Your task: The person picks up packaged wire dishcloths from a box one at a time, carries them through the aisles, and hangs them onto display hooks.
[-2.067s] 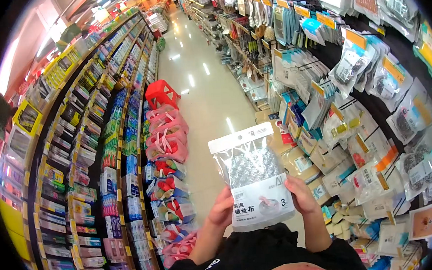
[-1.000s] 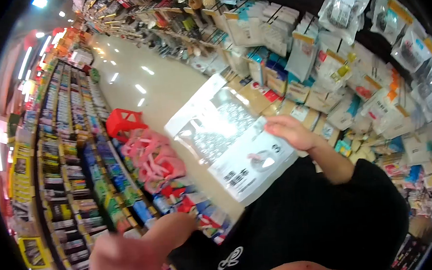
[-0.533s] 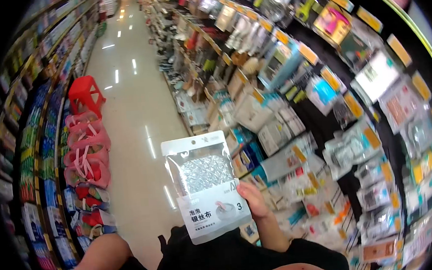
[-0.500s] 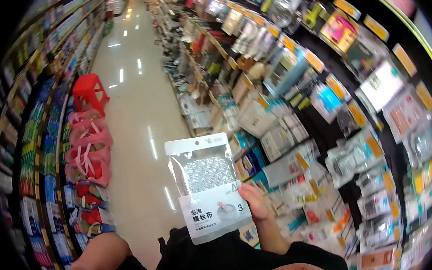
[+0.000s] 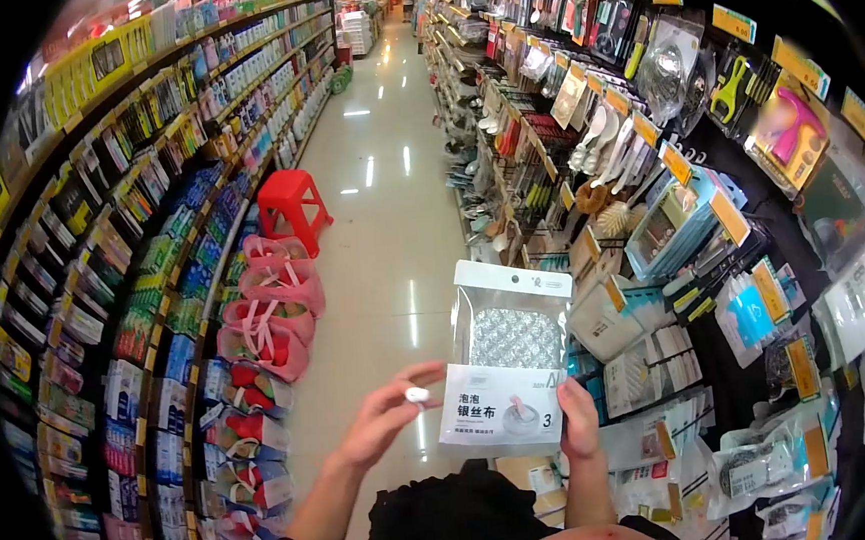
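A clear and white package with silvery mesh cloth in its window is upright in front of my body. My right hand grips its lower right edge, thumb on the front. Just left of the package, my left hand pinches a small white object between its fingertips. The object looks like an earbud, and it is apart from the package or just beside its edge.
Shelves of boxed and bottled goods line the left side. A red stool and pink baskets stand along them. Packets and utensils hang on the right rack. The tiled aisle floor runs between.
My left hand has come up from the lower left to beside the package, and the small white object now shows in it. The view has turned leftward; the package appears farther right.
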Demonstrator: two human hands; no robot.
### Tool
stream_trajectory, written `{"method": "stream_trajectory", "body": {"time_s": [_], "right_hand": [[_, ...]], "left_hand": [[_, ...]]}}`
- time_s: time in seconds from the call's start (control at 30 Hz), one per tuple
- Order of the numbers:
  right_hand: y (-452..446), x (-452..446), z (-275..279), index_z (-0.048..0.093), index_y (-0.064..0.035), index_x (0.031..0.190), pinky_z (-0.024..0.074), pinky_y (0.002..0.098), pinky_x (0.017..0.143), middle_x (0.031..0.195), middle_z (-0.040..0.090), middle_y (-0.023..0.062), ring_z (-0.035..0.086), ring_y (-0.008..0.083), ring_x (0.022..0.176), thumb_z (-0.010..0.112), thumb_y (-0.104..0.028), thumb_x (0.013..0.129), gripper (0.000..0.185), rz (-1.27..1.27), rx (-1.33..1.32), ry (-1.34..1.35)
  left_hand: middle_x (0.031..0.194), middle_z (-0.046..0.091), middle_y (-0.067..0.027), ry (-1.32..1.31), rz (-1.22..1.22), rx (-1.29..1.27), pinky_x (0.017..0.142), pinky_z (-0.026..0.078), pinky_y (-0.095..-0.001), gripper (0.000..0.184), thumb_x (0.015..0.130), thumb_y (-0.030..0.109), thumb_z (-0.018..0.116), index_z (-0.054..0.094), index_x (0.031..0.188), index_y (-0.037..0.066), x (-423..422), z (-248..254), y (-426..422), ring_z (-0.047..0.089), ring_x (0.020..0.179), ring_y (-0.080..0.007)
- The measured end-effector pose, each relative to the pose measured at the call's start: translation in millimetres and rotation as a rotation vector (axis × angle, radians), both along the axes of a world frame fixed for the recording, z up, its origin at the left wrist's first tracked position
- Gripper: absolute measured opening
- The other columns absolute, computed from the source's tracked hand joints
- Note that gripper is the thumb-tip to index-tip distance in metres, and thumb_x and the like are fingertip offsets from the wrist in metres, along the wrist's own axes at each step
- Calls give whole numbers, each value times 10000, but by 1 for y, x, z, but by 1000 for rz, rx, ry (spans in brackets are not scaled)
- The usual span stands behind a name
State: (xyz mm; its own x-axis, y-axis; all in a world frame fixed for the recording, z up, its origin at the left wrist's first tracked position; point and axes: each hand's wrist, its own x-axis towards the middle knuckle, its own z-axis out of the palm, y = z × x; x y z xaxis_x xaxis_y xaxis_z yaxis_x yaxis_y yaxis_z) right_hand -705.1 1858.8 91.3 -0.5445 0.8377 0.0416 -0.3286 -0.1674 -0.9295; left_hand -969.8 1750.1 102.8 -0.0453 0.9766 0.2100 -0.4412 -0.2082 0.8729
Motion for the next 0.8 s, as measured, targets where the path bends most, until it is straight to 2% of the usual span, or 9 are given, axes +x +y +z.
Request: {"method": "stream_trajectory", "body": {"time_s": [0.1,0.23,0.27,0.3,0.33,0.4,0.47,0.63,0.8], "right_hand": [[16,17,-14,486,65,1198,413,292,907,1134,583,125,555,172,1030,390,-186,970,352,32,8,-37],[28,37,-31,498,67,1170,420,297,895,1116,590,129,562,179,1015,408,-191,964,342,-1,-14,-94],[31,43,-34,498,67,1170,420,297,895,1116,590,129,562,179,1015,408,-191,964,342,3,-22,-92],[35,50,-38,523,54,1157,413,273,876,1088,593,88,545,143,990,424,-190,967,325,12,-40,-88],[40,56,-43,548,42,1143,406,250,858,1060,597,47,528,107,965,441,-189,969,309,24,-58,-81],[55,67,-60,559,38,1130,405,251,855,1053,597,46,526,106,962,446,-191,969,303,40,-58,-101],[58,71,-73,569,35,1117,405,252,851,1046,597,45,523,104,958,450,-193,968,297,58,-83,-113],[70,61,-58,577,36,1098,398,252,845,1011,600,39,518,104,936,452,-183,959,288,189,-11,-134],[91,39,-58,575,38,1101,403,260,827,988,592,29,507,98,914,458,-176,953,285,264,41,-160]], "left_hand": [[1383,386,-135,-309,-153,-115,1033,343,-409,192,897,86,516,576,1062,9,24,-17,19,406,1249,-253],[1288,477,-113,-376,-136,-183,1004,364,-372,204,896,87,521,571,1075,4,54,-30,38,461,1179,-216],[1214,516,-96,-309,-139,-214,982,376,-354,211,895,96,528,568,1078,0,61,-32,41,483,1131,-196],[1140,556,-79,-240,-142,-246,959,387,-336,219,894,104,536,564,1082,-5,66,-36,45,505,1082,-176],[1140,556,-79,-233,-135,-254,959,387,-336,219,894,104,536,564,1082,-5,72,-39,49,505,1082,-176],[1033,581,-59,-116,-90,-290,915,399,-303,241,891,126,552,562,1091,-8,81,-44,55,518,1018,-152],[1032,582,-56,-77,-49,-313,903,402,-294,239,893,131,553,565,1088,-6,86,-41,60,520,1011,-146],[991,593,-46,11,74,-320,860,409,-291,207,881,127,559,579,1045,2,88,-33,64,540,956,-145],[958,611,-14,249,232,-390,816,430,-254,178,901,131,571,612,1029,13,74,-38,74,543,892,-95]]}}
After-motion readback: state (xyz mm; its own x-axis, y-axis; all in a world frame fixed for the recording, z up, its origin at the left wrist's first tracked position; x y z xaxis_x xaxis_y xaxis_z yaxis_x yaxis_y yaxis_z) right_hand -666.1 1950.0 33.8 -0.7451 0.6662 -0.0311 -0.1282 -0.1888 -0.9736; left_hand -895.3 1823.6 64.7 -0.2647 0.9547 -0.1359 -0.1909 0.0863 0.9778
